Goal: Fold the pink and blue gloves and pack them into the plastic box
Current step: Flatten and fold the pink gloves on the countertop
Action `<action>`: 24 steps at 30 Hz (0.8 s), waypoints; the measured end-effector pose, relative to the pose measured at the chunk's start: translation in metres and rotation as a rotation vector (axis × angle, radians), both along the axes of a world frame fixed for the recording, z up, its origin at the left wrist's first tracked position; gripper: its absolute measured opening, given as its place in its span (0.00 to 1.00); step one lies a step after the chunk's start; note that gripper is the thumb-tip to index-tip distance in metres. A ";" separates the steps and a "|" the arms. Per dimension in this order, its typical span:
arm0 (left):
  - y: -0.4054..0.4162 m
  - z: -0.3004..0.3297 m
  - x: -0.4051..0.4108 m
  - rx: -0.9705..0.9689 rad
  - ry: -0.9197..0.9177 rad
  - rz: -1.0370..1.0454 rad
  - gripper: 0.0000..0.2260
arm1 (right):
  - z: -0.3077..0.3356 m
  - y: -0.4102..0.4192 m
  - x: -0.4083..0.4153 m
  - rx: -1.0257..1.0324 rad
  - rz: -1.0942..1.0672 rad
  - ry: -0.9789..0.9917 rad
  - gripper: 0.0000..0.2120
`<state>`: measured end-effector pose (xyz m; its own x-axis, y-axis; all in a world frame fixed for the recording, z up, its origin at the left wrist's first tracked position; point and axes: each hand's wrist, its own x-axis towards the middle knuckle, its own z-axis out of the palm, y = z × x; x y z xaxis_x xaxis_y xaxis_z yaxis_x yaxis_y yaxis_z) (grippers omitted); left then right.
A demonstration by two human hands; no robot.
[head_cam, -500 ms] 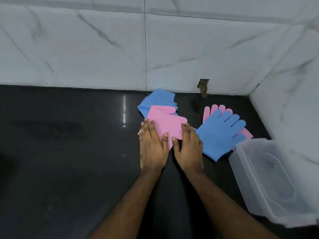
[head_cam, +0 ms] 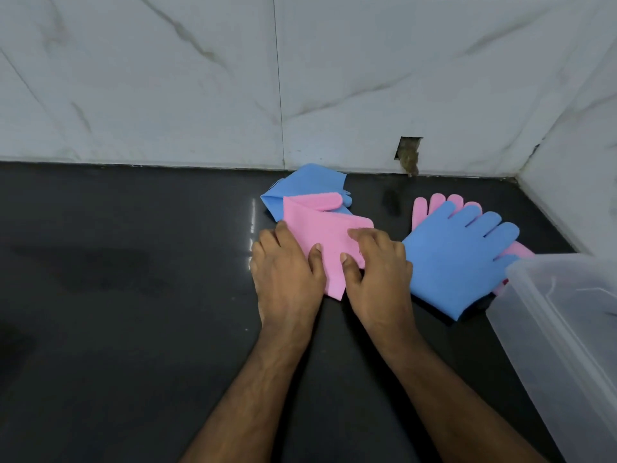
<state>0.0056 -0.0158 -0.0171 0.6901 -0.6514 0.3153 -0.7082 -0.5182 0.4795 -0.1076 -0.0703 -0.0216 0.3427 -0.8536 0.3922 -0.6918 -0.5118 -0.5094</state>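
From the head camera, both hands sit just above the middle of the frame on a folded pink glove (head_cam: 325,233) that lies on the dark glossy counter (head_cam: 117,329). The left hand (head_cam: 287,272) lies palm down with its fingers spread flat over the glove's left edge and its thumb on the pink surface, pressing rather than gripping. The right hand (head_cam: 379,265) is likewise flat and unclenched, fingers laid across the glove's right side, thumb on the pink next to the left thumb. Under the pink piece's upper edge a folded blue glove (head_cam: 300,183) pokes out toward the wall, with the two touching and overlapped. To the right of centre a flat blue glove (head_cam: 457,259) lies with fingers spread toward the upper right, on top of another pink glove (head_cam: 434,203) whose fingertips show above it. The clear plastic box (head_cam: 567,329) stands at the right edge of the frame, its near corner overlapping the flat pair. White marble-patterned wall tiles (head_cam: 200,78) fill the upper frame.
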 end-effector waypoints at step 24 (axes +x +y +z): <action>0.104 0.003 -0.013 -0.478 0.730 -0.306 0.24 | 0.022 0.078 -0.038 0.184 0.216 -0.363 0.06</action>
<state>-0.0078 0.0886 -0.0140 0.6426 -0.7508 0.1526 -0.2201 0.0098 0.9754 -0.1453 0.0075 0.0005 0.3885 -0.8447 0.3682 -0.3392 -0.5026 -0.7952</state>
